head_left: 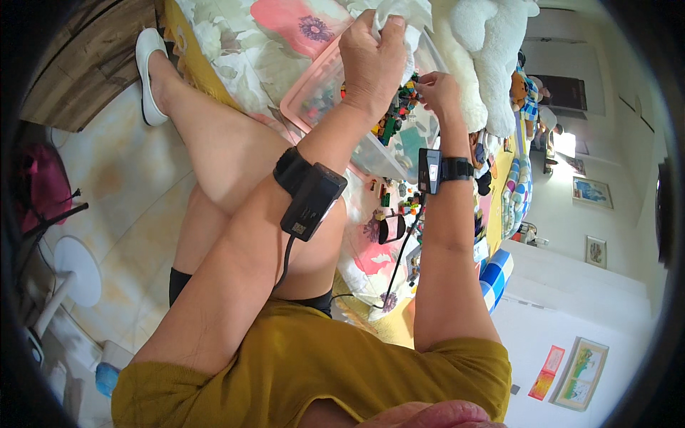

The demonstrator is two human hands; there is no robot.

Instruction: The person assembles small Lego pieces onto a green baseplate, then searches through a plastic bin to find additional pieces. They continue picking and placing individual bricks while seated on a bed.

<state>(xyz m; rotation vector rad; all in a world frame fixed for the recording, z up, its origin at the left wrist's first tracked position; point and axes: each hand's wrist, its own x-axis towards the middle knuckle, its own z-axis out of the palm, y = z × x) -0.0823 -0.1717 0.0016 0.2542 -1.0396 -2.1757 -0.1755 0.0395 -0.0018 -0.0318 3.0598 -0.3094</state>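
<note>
Left hand: gripping a bunched white cloth, fingers curled tight around it, hovering above the clear bin.
Right hand: pinching narrowly at something small over the bricks, too tiny to be telling what; thumb and fingertips nearly meeting.
White cloth: bulging out above and to the right of the left hand's knuckles, just left of the plush toy.
Clear plastic bin: sitting directly beneath both hands, pink-rimmed, tilting across the flowered bedspread.
Toy bricks: piling inside the bin between the two wrists, mixed green, yellow, red and black.
Loose bricks: lying scattered below the right wrist, beside the knee.
White plush toy: leaning just right of the right hand, touching the bin's far edge.
Wrist devices: black units strapping onto the left forearm and the right wrist, cables trailing down toward the lap.
White shoe: resting well left of the hands, on the far foot.
</note>
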